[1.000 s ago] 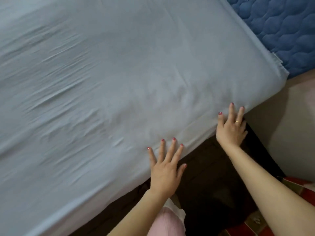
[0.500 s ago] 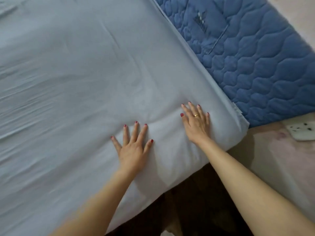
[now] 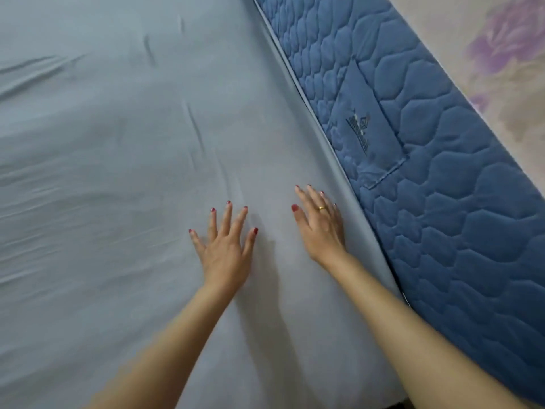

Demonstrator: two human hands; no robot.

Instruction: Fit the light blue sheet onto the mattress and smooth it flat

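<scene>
Both palms flat, fingers spread: left hand [image 3: 225, 249] and right hand [image 3: 321, 224] should sweep the light blue sheet [image 3: 118, 157] outward (creases remain) from the mattress [image 3: 442, 172] edge.

Light blue sheet [image 3: 124, 149] spread over quilted blue mattress [image 3: 442, 178], faintly creased at left

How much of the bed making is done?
Mostly done: the sheet covers the bed top up to the blue mattress edge. Right now the left hand and right hand press flat on it, fingers spread, smoothing. Left to do: creases remain on the far left and ahead of the hands.
</scene>
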